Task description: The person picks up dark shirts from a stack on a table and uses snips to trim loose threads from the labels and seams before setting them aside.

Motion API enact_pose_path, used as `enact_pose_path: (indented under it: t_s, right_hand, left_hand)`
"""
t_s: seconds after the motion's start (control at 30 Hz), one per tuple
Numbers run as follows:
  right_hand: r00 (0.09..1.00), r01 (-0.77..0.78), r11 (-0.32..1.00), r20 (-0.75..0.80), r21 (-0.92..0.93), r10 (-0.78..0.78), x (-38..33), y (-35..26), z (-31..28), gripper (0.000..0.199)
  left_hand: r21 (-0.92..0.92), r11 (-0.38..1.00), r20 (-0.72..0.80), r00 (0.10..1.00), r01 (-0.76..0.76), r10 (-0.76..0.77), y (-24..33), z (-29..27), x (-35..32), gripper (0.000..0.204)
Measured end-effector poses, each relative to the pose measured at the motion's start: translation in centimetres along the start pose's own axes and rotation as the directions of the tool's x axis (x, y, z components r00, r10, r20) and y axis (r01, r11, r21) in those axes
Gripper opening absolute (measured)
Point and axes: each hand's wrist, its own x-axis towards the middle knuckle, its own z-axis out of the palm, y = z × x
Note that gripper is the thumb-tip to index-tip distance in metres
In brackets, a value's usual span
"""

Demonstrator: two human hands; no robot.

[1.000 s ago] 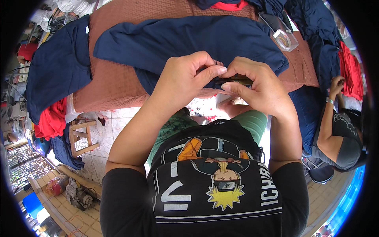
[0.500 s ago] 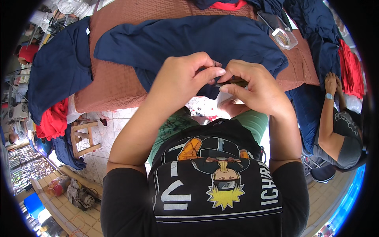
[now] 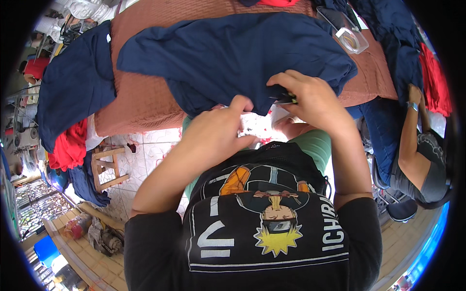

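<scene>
A navy blue garment [image 3: 233, 53] lies spread over the brown-covered table, its near edge hanging toward my lap. My left hand [image 3: 213, 127] is at that near edge, thumb and fingers apart, with nothing visible between them; some fingertips are hidden behind the hand. To the right, my right hand [image 3: 315, 102] is over the garment's near right part, curled around small thread snips [image 3: 290, 98] with black and yellow showing. Its index finger reaches out over the cloth. The palm hides most of the snips.
A clear plastic box [image 3: 352, 41] stands on the brown table cover [image 3: 141, 104] at the far right. Another navy garment [image 3: 75, 82] drapes over the left end, above red cloth [image 3: 73, 145] and a wooden stool [image 3: 110, 167]. A co-worker [image 3: 417, 160] handles navy cloth at right.
My hands, close together before, have parted: the left has dropped toward my lap and its pinch has opened. The right still holds the snips. The garment has shifted slightly.
</scene>
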Motion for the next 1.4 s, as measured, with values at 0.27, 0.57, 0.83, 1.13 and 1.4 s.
enact_pose_path:
  t_s: [0.27, 0.57, 0.83, 1.13, 1.4]
  right_hand:
    - [0.946, -0.032, 0.979, -0.31, 0.201, 0.095, 0.6, -0.8, -1.9, 0.024]
    - [0.923, -0.04, 0.975, -0.366, 0.22, 0.12, 0.2, -0.4, -1.5, 0.023]
    - [0.934, 0.088, 0.871, -0.344, 0.483, 0.096, 1.1, -2.4, -3.0, 0.031]
    - [0.961, 0.138, 0.884, -0.277, 0.447, -0.01, 1.6, -2.6, -2.2, 0.032]
    - [0.96, 0.217, 0.776, -0.272, 0.593, -0.06, 1.0, -2.1, -2.4, 0.013]
  left_hand:
    - [-0.447, 0.895, -0.306, 0.937, 0.014, -0.168, 0.4, 2.1, 4.1, 0.025]
    - [-0.906, 0.3, -0.379, 0.887, -0.298, -0.263, 0.5, 1.6, 4.2, 0.027]
    - [-0.867, 0.398, -0.402, 0.894, -0.302, -0.199, 0.5, 1.0, 3.7, 0.033]
    - [-0.938, 0.269, -0.281, 0.934, -0.219, -0.221, 0.8, 0.9, 3.4, 0.037]
    - [-0.9, 0.341, -0.343, 0.924, -0.272, -0.167, 1.2, 1.8, 3.8, 0.034]
